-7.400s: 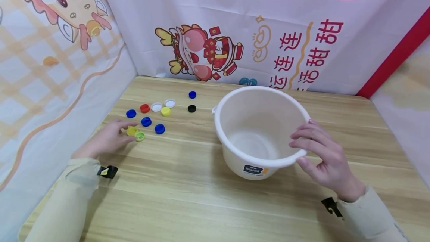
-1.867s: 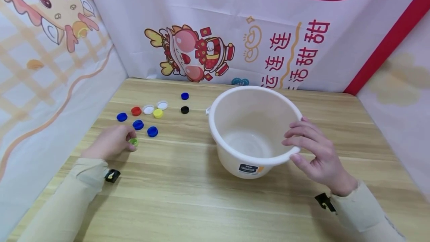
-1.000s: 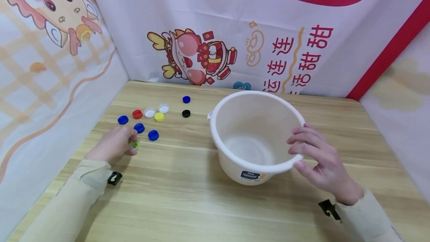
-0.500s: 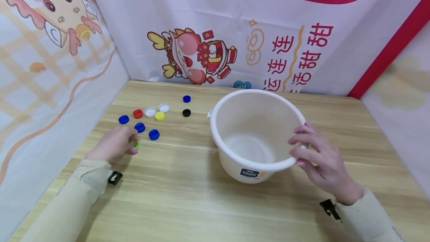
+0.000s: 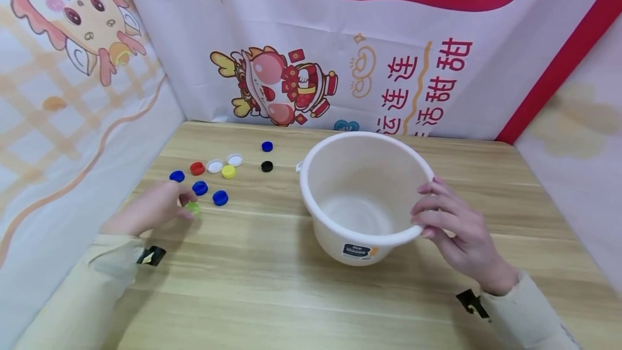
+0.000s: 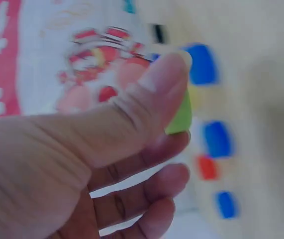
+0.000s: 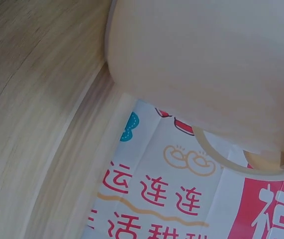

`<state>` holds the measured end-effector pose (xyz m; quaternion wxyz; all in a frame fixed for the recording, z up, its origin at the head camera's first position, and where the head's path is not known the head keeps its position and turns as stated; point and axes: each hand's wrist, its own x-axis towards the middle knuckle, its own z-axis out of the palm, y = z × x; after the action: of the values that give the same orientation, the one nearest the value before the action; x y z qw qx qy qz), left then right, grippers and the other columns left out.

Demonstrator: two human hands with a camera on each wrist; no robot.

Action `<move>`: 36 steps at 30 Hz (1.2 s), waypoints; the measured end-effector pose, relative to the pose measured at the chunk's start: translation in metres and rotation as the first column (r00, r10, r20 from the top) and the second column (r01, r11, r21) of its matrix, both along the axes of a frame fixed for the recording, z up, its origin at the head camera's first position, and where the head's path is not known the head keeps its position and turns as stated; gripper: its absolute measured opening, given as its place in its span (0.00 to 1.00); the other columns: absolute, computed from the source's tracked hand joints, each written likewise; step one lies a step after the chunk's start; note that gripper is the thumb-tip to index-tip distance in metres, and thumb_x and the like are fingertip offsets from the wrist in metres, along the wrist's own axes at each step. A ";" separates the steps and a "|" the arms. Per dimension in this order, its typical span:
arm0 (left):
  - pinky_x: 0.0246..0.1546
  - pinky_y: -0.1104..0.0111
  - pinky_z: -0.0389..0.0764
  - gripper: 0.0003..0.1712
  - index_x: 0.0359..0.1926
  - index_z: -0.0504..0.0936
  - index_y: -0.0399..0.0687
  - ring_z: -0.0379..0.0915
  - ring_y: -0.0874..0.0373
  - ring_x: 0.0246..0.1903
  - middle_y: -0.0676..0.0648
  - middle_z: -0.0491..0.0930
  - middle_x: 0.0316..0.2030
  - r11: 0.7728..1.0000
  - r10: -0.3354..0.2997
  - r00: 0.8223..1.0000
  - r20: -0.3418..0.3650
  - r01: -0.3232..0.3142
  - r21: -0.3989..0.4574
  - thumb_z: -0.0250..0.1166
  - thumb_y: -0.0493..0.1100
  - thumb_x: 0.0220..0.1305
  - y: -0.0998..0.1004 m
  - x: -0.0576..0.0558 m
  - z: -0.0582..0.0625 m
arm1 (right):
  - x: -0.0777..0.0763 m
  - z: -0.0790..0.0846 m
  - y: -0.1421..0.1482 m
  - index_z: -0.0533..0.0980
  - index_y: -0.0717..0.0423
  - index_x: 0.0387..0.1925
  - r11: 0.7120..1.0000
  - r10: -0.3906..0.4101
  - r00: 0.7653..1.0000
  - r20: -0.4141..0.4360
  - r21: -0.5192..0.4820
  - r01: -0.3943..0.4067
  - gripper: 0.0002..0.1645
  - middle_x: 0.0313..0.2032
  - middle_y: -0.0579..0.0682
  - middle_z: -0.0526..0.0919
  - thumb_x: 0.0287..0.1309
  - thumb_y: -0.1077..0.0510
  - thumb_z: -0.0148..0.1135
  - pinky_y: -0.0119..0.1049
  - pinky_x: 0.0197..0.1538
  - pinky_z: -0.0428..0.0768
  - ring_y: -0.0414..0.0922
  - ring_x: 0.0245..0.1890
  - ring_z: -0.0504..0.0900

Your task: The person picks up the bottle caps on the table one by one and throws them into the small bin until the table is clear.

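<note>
A light green bottle cap (image 5: 193,209) is pinched between the thumb and index finger of my left hand (image 5: 154,208), low over the left of the table. In the left wrist view, the thumb covers much of this green cap (image 6: 182,117), and the other fingers are curled loosely below it. My right hand (image 5: 461,231) grips the right rim of a white plastic bucket (image 5: 335,226), its fingers reaching over the inside and its thumb outside. The bucket stands upright, with nothing seen inside. The right wrist view shows the bucket wall (image 7: 206,64) close up, without the hand.
Several loose caps lie beyond my left hand: blue caps (image 5: 220,197), a red cap (image 5: 197,168), white caps (image 5: 215,166), a yellow cap (image 5: 228,172) and a black cap (image 5: 266,166). Printed cloth (image 5: 291,20) hangs behind the wooden table (image 5: 262,296).
Earlier, a second yellow cap lay beside the green one at the left fingers; it is no longer visible. The left hand now pinches the green cap. The right hand still holds the bucket rim.
</note>
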<state>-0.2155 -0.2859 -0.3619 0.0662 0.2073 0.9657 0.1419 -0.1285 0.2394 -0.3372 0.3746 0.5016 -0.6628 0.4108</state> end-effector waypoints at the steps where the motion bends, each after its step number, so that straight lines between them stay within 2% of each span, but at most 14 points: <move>1: 0.32 0.61 0.77 0.16 0.39 0.87 0.39 0.74 0.57 0.30 0.51 0.81 0.30 1.000 -0.011 1.000 -0.011 0.011 0.015 0.79 0.40 0.48 0.006 0.001 0.009 | 0.001 0.001 -0.001 0.81 0.70 0.30 1.000 0.010 1.000 0.010 -0.006 -0.010 0.18 0.31 0.62 0.82 0.66 0.56 0.62 0.56 0.68 0.62 0.57 0.48 0.77; 6: 0.31 0.64 0.79 0.17 0.42 0.87 0.39 0.75 0.58 0.30 0.50 0.84 0.32 0.995 -0.065 0.987 -0.148 0.075 0.060 0.78 0.41 0.51 0.044 0.011 0.058 | 0.003 0.005 -0.001 0.81 0.71 0.30 0.998 0.048 0.998 0.041 -0.030 -0.046 0.16 0.32 0.62 0.82 0.66 0.58 0.63 0.54 0.69 0.61 0.56 0.49 0.77; 9: 0.32 0.64 0.80 0.17 0.44 0.87 0.41 0.76 0.58 0.31 0.50 0.84 0.34 0.989 -0.120 0.968 -0.219 0.136 0.062 0.77 0.42 0.54 0.069 0.017 0.086 | 0.004 0.005 0.000 0.81 0.71 0.31 0.998 0.061 0.996 0.057 -0.032 -0.060 0.15 0.32 0.62 0.82 0.65 0.59 0.64 0.54 0.69 0.61 0.56 0.49 0.77; 12: 0.35 0.63 0.81 0.18 0.48 0.86 0.44 0.78 0.58 0.34 0.51 0.84 0.37 0.978 -0.190 0.947 -0.260 0.206 0.034 0.75 0.43 0.57 0.098 0.020 0.111 | 0.005 0.005 0.002 0.82 0.71 0.32 0.997 0.075 0.993 0.090 -0.030 -0.073 0.14 0.33 0.62 0.82 0.64 0.60 0.64 0.53 0.70 0.59 0.56 0.51 0.77; 15: 0.40 0.60 0.80 0.19 0.50 0.85 0.46 0.79 0.58 0.37 0.51 0.84 0.40 0.961 -0.266 0.921 -0.284 0.277 -0.002 0.75 0.46 0.58 0.127 0.020 0.133 | 0.006 0.006 0.005 0.83 0.71 0.33 0.996 0.085 0.989 0.124 -0.024 -0.083 0.14 0.34 0.62 0.83 0.64 0.60 0.65 0.53 0.71 0.58 0.55 0.52 0.77; 19: 0.44 0.60 0.78 0.20 0.50 0.85 0.47 0.78 0.57 0.40 0.52 0.83 0.43 0.933 -0.343 0.904 -0.255 0.359 0.017 0.76 0.46 0.56 0.162 0.016 0.156 | 0.007 0.007 0.007 0.83 0.72 0.34 0.996 0.089 0.985 0.147 -0.012 -0.088 0.14 0.35 0.61 0.83 0.63 0.60 0.66 0.53 0.71 0.58 0.55 0.53 0.77; 22: 0.43 0.63 0.78 0.21 0.50 0.85 0.48 0.76 0.57 0.41 0.53 0.83 0.43 0.913 -0.387 0.898 -0.207 0.405 0.051 0.77 0.45 0.55 0.187 0.008 0.171 | 0.007 0.008 0.008 0.83 0.72 0.34 0.996 0.093 0.983 0.158 -0.007 -0.093 0.14 0.35 0.60 0.83 0.62 0.60 0.66 0.53 0.71 0.57 0.55 0.53 0.76; 24: 0.42 0.66 0.78 0.21 0.50 0.86 0.49 0.75 0.58 0.40 0.53 0.82 0.43 0.896 -0.421 0.887 -0.191 0.439 0.065 0.77 0.46 0.54 0.202 0.002 0.178 | 0.007 0.008 0.008 0.83 0.72 0.34 0.995 0.097 0.982 0.165 -0.005 -0.098 0.14 0.36 0.60 0.83 0.62 0.60 0.66 0.53 0.71 0.57 0.54 0.53 0.76; 27: 0.41 0.68 0.77 0.21 0.50 0.86 0.50 0.74 0.59 0.40 0.54 0.82 0.42 0.882 -0.450 0.879 -0.156 0.465 0.076 0.77 0.46 0.54 0.223 -0.005 0.187 | 0.008 0.008 0.008 0.83 0.72 0.35 0.995 0.102 0.980 0.172 -0.002 -0.103 0.13 0.36 0.60 0.84 0.62 0.60 0.66 0.53 0.71 0.57 0.54 0.54 0.76; 33: 0.39 0.70 0.77 0.19 0.48 0.86 0.48 0.74 0.60 0.37 0.54 0.82 0.38 0.845 -0.520 0.844 -0.130 0.531 0.068 0.76 0.46 0.56 0.252 -0.013 0.190 | 0.009 0.010 0.008 0.83 0.72 0.36 0.995 0.094 0.978 0.188 0.020 -0.099 0.14 0.37 0.60 0.84 0.61 0.60 0.67 0.52 0.71 0.57 0.54 0.54 0.76; 36: 0.40 0.70 0.76 0.17 0.47 0.86 0.49 0.74 0.60 0.38 0.55 0.82 0.37 0.843 -0.527 0.842 -0.113 0.535 0.058 0.76 0.46 0.56 0.260 -0.015 0.187 | 0.009 0.011 0.008 0.83 0.72 0.36 0.994 0.098 0.978 0.186 0.023 -0.104 0.13 0.37 0.60 0.84 0.61 0.60 0.67 0.52 0.71 0.57 0.54 0.54 0.76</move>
<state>-0.2306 -0.0264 -0.1745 0.0489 0.4757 0.8654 0.1500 -0.1200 0.2469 -0.3267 0.2821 0.5004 -0.6750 0.4629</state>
